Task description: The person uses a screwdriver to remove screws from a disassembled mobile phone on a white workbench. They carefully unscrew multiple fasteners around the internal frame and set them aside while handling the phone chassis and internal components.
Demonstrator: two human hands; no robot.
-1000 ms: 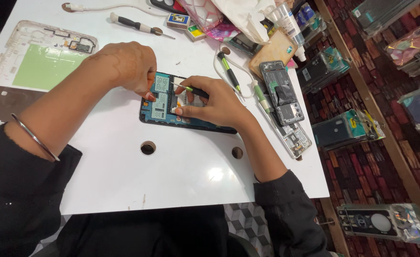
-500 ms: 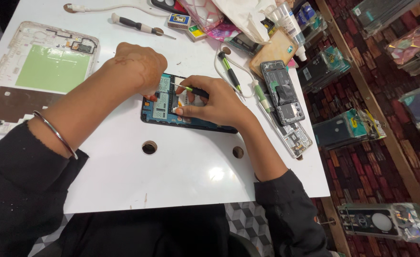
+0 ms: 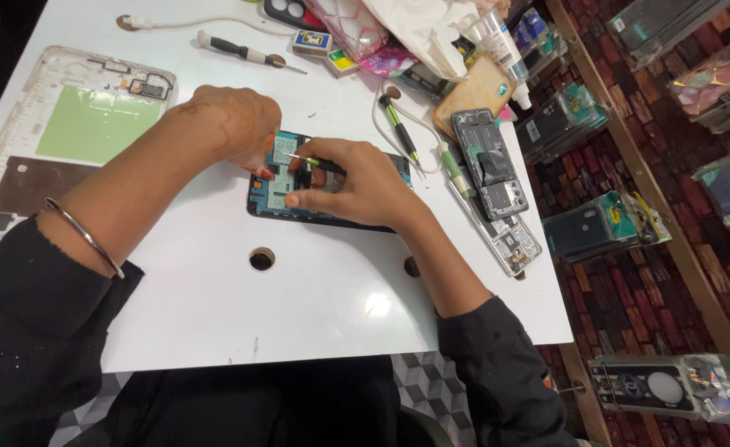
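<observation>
Your tabletop (image 3: 216,314) is smooth white laminate with a soft sheen. The opened tablet (image 3: 278,178) you're bent over shows matt blue circuit board. On your left wrist sits a polished metal bangle (image 3: 83,236); your sleeves (image 3: 25,331) are matt black cloth.

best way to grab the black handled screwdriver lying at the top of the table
Take the screwdriver by its black handle at the left end, coming straight down from above with fingers across its width. It lies flat on the white table, bare surface on both long sides, and the thin metal shaft pointing right gives little to hold. Neither hand is near it.
</observation>
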